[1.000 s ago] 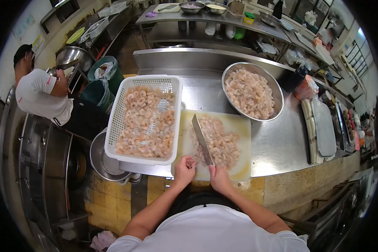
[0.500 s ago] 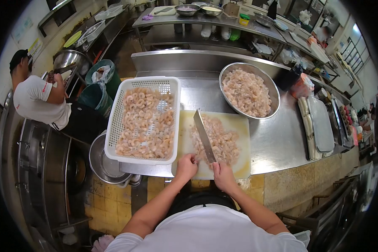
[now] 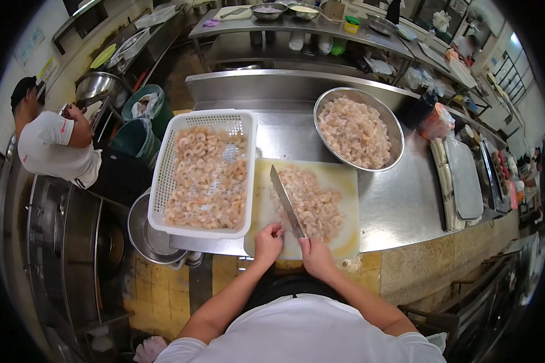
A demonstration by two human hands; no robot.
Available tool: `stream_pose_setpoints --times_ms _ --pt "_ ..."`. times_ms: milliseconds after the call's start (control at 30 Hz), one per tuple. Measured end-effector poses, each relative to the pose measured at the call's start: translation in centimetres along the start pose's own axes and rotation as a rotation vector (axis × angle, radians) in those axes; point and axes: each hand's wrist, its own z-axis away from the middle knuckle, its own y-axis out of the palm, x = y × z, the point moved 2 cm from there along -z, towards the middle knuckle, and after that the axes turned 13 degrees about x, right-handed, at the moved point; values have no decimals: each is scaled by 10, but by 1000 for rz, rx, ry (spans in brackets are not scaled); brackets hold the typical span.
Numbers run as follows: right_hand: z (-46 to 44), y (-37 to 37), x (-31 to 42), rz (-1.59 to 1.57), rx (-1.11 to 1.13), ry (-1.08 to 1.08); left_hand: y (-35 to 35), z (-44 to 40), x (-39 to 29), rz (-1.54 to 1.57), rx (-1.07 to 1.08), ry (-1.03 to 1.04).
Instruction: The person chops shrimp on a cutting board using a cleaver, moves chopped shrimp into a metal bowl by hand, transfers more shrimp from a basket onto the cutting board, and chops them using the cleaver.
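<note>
My right hand grips the handle of a long, broad-bladed knife, its blade pointing away from me and to the left. The blade lies along the left side of a heap of chopped shrimp on a pale cutting board. My left hand is curled closed at the board's near left part, left of the knife; whether anything is in its fingers is hidden. Left of the board stands a white perforated basket with peeled shrimp. A steel bowl full of shrimp pieces sits behind right.
The steel table has a raised back edge. Trays and containers line its right end. A metal pot is below the basket at left. Green bins and a co-worker are farther left. Another steel table holds bowls behind.
The knife has shifted left, from over the heap to its left side, with my right hand moving slightly left. My left hand stays curled in nearly the same place.
</note>
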Motion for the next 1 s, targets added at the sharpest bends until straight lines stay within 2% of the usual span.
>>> stream_pose_setpoints --times_ms 100,200,367,433,533,633,767,1000 --pt "12 -22 27 -42 2 11 -5 0 -9 -107 54 -28" --pt "5 -10 17 -43 -5 -10 -2 -1 3 -93 5 67" --pt "-13 11 -13 10 -32 -53 -8 0 -6 -32 -25 -30" --pt "-4 -6 8 -27 13 12 -9 4 -3 -5 -35 -63" --pt "5 -19 27 -60 16 -1 -6 2 4 48 -61 -61" --pt "-6 11 3 -33 -10 -58 -4 -2 10 80 -69 -48" --pt "-14 28 -14 -69 -28 -19 -1 -8 15 105 -88 4" --pt "4 -2 23 -55 -8 5 -8 1 4 94 -85 -44"
